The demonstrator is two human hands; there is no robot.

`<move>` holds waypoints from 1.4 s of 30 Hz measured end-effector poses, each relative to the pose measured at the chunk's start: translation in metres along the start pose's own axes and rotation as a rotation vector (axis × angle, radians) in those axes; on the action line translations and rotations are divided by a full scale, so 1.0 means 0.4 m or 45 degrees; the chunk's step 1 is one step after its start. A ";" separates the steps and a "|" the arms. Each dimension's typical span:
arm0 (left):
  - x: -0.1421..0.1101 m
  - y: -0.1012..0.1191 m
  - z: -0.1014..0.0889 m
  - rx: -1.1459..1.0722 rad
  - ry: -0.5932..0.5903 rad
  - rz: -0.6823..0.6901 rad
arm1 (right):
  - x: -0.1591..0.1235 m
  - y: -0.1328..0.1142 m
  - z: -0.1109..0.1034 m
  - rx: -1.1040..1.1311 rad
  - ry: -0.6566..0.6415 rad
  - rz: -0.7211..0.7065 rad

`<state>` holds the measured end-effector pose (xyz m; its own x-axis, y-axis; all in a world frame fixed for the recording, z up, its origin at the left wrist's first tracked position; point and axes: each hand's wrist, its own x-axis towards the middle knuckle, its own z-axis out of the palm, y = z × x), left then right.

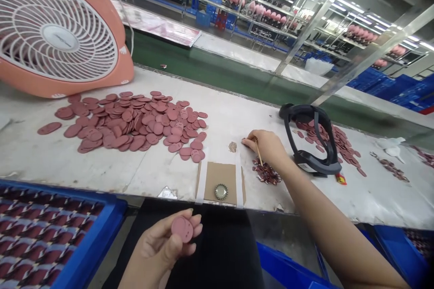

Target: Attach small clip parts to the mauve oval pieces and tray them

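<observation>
Left hand [159, 248] holding pink disc [182, 229] below table edge [142, 195], right hand [266, 146] on stick [259, 156]

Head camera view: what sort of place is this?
Probably a factory workshop: a long workbench holds a heap of pink discs, a blue crate of stacked parts sits at its edge, and racks of pink items line the hall beyond.

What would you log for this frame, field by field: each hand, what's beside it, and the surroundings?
Left hand: holds a pink disc
Right hand: grips a thin wooden stick above small dark red pieces
Nearby: taped cardboard square, ribbed metal cap
Rest: pile of pink discs, orange fan, blue tray
</observation>
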<state>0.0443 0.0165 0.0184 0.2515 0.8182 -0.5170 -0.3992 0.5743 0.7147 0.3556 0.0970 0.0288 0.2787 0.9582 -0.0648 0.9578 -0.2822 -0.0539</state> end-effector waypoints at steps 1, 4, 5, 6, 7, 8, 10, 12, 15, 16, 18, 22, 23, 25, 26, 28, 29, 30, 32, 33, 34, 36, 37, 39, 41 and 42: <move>0.001 0.000 -0.002 -0.020 0.006 -0.021 | -0.005 -0.002 0.000 0.013 0.000 -0.035; 0.003 -0.003 -0.008 -0.049 0.007 -0.054 | -0.014 0.002 -0.003 0.069 0.003 -0.138; 0.004 -0.005 -0.010 -0.050 0.009 -0.064 | -0.014 0.006 -0.005 0.090 0.003 -0.165; 0.003 -0.005 -0.011 -0.049 0.013 -0.080 | -0.014 0.011 -0.007 0.111 0.005 -0.183; 0.003 -0.006 -0.011 -0.047 0.018 -0.102 | -0.013 0.016 -0.008 0.134 0.010 -0.194; 0.001 -0.005 -0.011 -0.045 0.026 -0.130 | -0.012 0.020 -0.011 0.159 0.022 -0.196; -0.004 -0.002 -0.008 -0.037 0.043 -0.189 | -0.021 0.019 -0.017 0.232 0.077 -0.185; -0.012 0.004 -0.005 -0.030 0.047 -0.241 | -0.050 0.000 -0.025 0.351 0.163 -0.172; -0.025 0.013 -0.003 -0.036 0.000 -0.308 | -0.144 -0.064 -0.043 0.611 0.230 -0.221; -0.028 0.015 -0.004 -0.048 -0.027 -0.327 | -0.184 -0.091 -0.051 0.716 0.211 -0.265; -0.031 0.015 -0.009 -0.083 -0.101 -0.364 | -0.261 -0.146 -0.066 1.095 0.105 -0.402; -0.029 0.007 -0.021 -0.143 -0.267 -0.387 | -0.351 -0.225 -0.084 1.509 -0.198 -0.567; -0.028 0.005 -0.022 -0.144 -0.296 -0.384 | -0.356 -0.235 -0.084 1.520 -0.213 -0.580; -0.026 0.004 -0.023 -0.127 -0.333 -0.386 | -0.356 -0.246 -0.082 1.524 -0.205 -0.581; -0.026 0.005 -0.022 -0.118 -0.354 -0.397 | -0.352 -0.247 -0.080 1.521 -0.206 -0.580; -0.025 0.006 -0.021 -0.108 -0.391 -0.416 | -0.345 -0.247 -0.076 1.509 -0.230 -0.585; -0.025 0.006 -0.021 -0.108 -0.404 -0.422 | -0.342 -0.247 -0.074 1.498 -0.247 -0.590; -0.025 0.005 -0.021 -0.110 -0.414 -0.428 | -0.341 -0.246 -0.073 1.480 -0.261 -0.595; -0.025 0.002 -0.024 -0.115 -0.423 -0.427 | -0.341 -0.245 -0.071 1.441 -0.277 -0.601; -0.026 0.000 -0.026 -0.117 -0.425 -0.423 | -0.342 -0.245 -0.070 1.430 -0.281 -0.600; -0.027 -0.002 -0.028 -0.119 -0.425 -0.419 | -0.343 -0.245 -0.069 1.426 -0.288 -0.600; -0.028 -0.005 -0.029 -0.124 -0.418 -0.420 | -0.344 -0.247 -0.068 1.436 -0.297 -0.593; -0.028 -0.005 -0.029 -0.126 -0.409 -0.425 | -0.344 -0.248 -0.068 1.440 -0.305 -0.585; -0.029 -0.005 -0.027 -0.131 -0.384 -0.443 | -0.344 -0.250 -0.067 1.435 -0.313 -0.577; -0.029 -0.004 -0.024 -0.135 -0.372 -0.461 | -0.344 -0.252 -0.069 1.421 -0.305 -0.589; -0.029 -0.005 -0.023 -0.138 -0.372 -0.465 | -0.344 -0.253 -0.070 1.417 -0.294 -0.604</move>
<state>0.0339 0.0058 0.0186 0.6234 0.5456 -0.5601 -0.3245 0.8322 0.4496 0.2221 -0.0050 0.0709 -0.2078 0.9779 0.0242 0.3482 0.0971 -0.9324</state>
